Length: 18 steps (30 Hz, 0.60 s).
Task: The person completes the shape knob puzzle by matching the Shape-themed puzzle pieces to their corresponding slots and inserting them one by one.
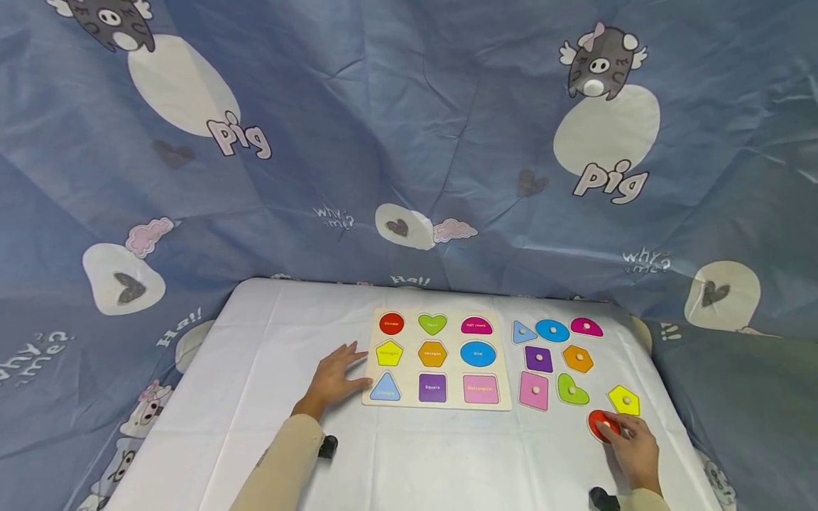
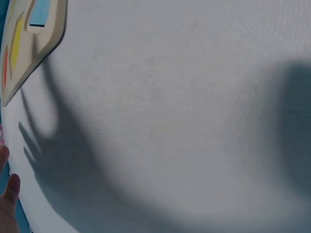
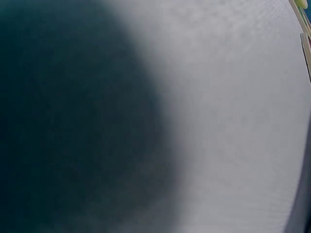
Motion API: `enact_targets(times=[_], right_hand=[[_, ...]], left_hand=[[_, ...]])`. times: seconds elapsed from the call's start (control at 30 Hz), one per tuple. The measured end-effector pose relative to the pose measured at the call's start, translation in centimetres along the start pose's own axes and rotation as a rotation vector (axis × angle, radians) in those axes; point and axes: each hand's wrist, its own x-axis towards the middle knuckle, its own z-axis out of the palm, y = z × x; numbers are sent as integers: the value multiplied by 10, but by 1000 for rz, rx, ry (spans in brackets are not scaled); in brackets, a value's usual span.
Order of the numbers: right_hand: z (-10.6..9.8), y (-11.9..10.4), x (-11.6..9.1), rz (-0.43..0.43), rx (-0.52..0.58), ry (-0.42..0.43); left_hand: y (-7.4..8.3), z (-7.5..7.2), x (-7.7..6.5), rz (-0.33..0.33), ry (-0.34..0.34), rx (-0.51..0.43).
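Note:
A shape puzzle board [image 1: 409, 397] lies on the white cloth, printed with named coloured shapes. My left hand [image 1: 334, 383] is at its left edge, fingers spread, thumb and fingertips by the rim; the left wrist view catches a corner of the board [image 2: 57, 29] and some fingertips [image 2: 12, 184]. On the right, my right hand [image 1: 634, 448] pinches the red circle puzzle piece [image 1: 597, 424] around its middle with thumb and fingers. Just above it lies the yellow pentagon piece [image 1: 625, 402]. The right wrist view shows mostly cloth and shadow, the hand out of sight.
Right of the board lie loose knobbed pieces: blue triangle [image 1: 522, 333], blue oval [image 1: 553, 332], magenta half round [image 1: 586, 328], purple square [image 1: 532, 363], orange hexagon [image 1: 579, 362], pink rectangle [image 1: 529, 397] and green heart [image 1: 565, 395]. A blue pig-print curtain [image 1: 409, 142] hangs behind the table.

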Motion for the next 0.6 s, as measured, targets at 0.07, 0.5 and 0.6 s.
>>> enact_targets(times=[0.07, 0.5, 0.6], right_hand=[[1, 1, 0, 0, 12, 7], [3, 1, -2, 74, 45, 75], [5, 2, -2, 87, 42, 92]], left_hand=[[-1, 2, 0, -4, -13, 9], [-10, 11, -1, 91, -78, 110], [-13, 12, -1, 90, -88, 114]])
